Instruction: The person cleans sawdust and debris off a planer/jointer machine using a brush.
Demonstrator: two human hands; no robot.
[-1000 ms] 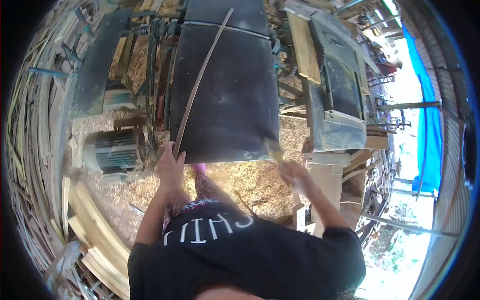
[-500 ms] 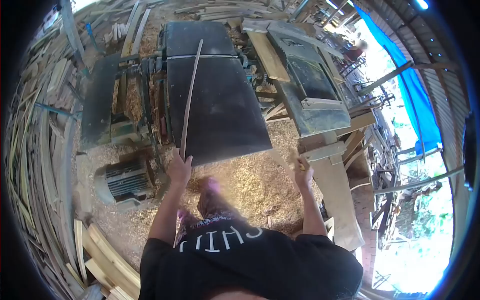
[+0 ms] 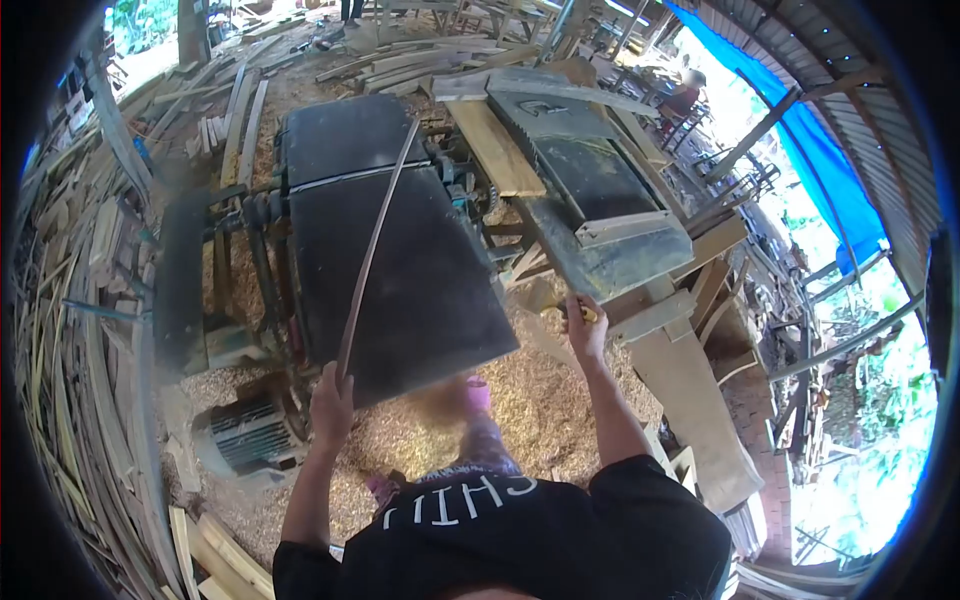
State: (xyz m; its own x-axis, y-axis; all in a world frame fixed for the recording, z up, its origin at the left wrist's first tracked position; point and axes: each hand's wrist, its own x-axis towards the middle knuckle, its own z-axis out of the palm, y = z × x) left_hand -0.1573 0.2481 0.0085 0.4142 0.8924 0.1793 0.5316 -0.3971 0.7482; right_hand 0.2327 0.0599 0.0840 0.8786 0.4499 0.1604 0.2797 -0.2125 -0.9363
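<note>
My left hand [image 3: 332, 405] is closed on the near end of a long, thin wooden strip [image 3: 372, 250]. The strip slants away across the dark flat machine table [image 3: 420, 290], its far end near the seam between the two table sections. Off the table's right near corner, my right hand [image 3: 586, 332] grips a small yellow-handled tool [image 3: 590, 314]. A pale, blurred end of that tool points left, and its exact kind cannot be made out.
A second machine table [image 3: 620, 260] stands at the right, with a wooden board [image 3: 497, 150] beside it. A motor [image 3: 250, 435] sits low at the left. Wood shavings [image 3: 540, 410] cover the floor, and stacked timber [image 3: 95, 400] lines the left side. A person [image 3: 682, 95] is far back.
The view has shifted, so the machine table appears lower and further left. My right hand has come nearer the second table with the yellow-handled tool. My left hand still holds the strip.
</note>
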